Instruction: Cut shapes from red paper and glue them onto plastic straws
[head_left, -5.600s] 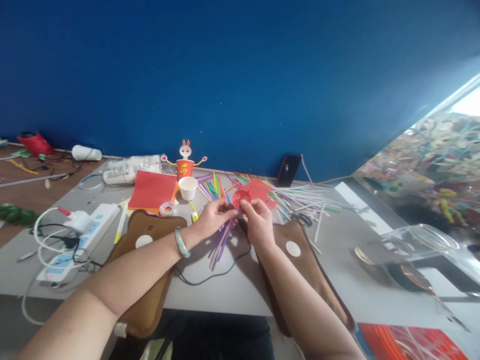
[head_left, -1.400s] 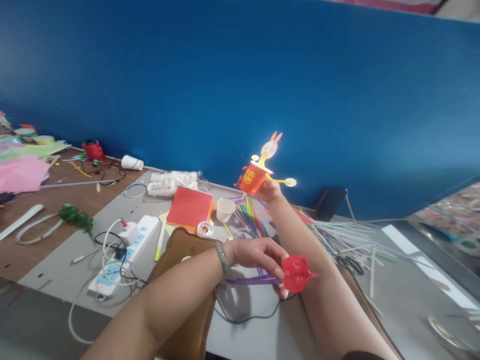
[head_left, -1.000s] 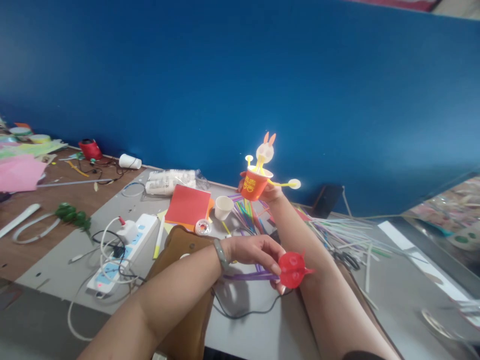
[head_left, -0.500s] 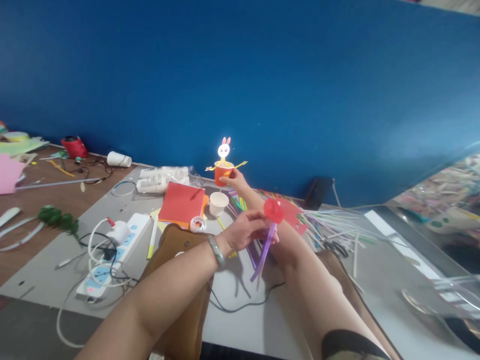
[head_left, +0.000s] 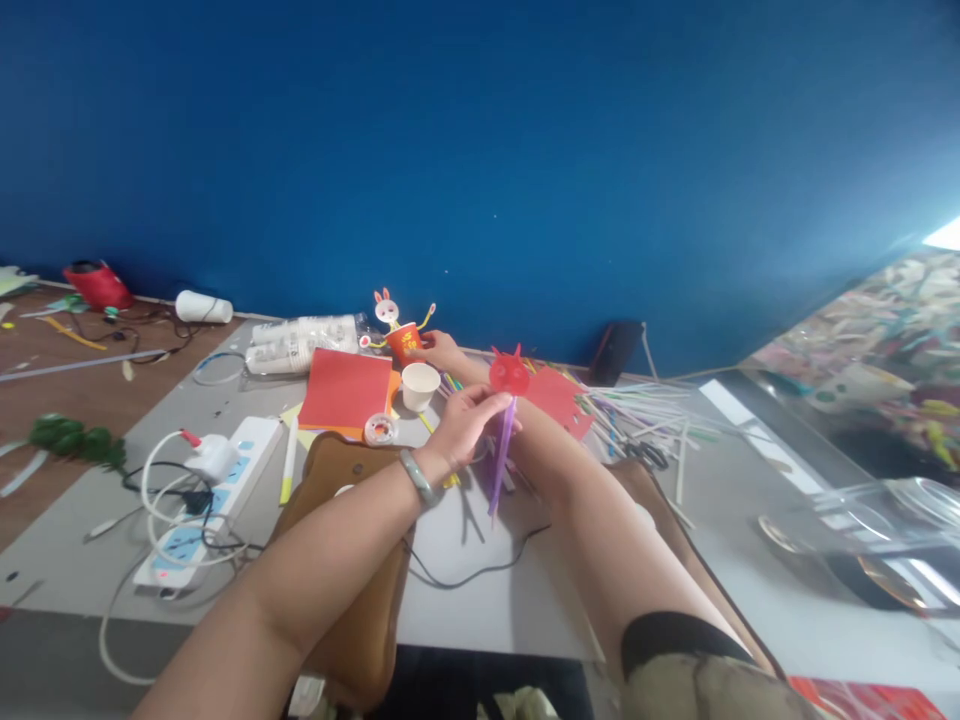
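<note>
My left hand (head_left: 469, 425), with a bangle at its wrist, pinches a red horned paper head (head_left: 509, 371) on purple strips (head_left: 501, 455) that hang down. Beyond it my right hand (head_left: 439, 352) reaches across and holds an orange cup (head_left: 404, 343) near the wall. A white rabbit face (head_left: 387, 311) with pink ears and yellow arms rises from that cup, which leans to the left. A plain white paper cup (head_left: 420, 387) stands upright just in front of it.
Red paper (head_left: 346, 390) and a tape roll (head_left: 380, 430) lie left of the cup. Further left are bagged cups (head_left: 300, 345) and a power strip (head_left: 217, 500) with cables. Scissors (head_left: 645, 452), thin strips and a dark upright object (head_left: 615, 350) are at the right.
The orange cup in my right hand has moved left and down and now tilts. My left hand has turned the red head so its horned face shows. The view has shifted a little.
</note>
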